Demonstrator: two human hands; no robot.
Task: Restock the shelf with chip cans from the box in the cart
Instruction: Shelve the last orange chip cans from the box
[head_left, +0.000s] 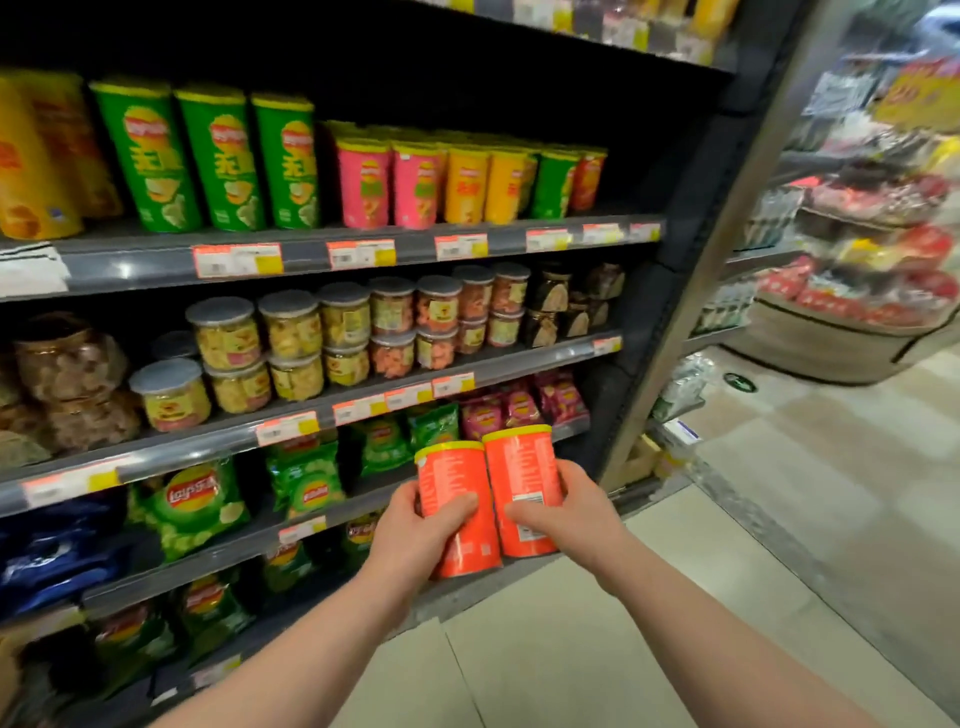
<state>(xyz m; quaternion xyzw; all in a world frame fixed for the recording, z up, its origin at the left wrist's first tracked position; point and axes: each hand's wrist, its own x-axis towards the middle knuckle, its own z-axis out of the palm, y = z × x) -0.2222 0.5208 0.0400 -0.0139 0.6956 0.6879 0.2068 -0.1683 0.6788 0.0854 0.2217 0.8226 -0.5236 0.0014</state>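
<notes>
Gripping one orange chip can each, the two hands meet in front of the shelving. The left hand (415, 530) curls round the left can (453, 475), thumb across its face. The right hand (569, 514) curls round the right can (519, 467) the same way. Both cans stand roughly upright, sides touching, between the hands. Well above them, a row of short cans (467, 184) lines the upper shelf (311, 257).

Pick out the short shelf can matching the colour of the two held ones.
The orange can at the row's right end, beside a green can, matches the held cans; others are pink or yellow.
</notes>
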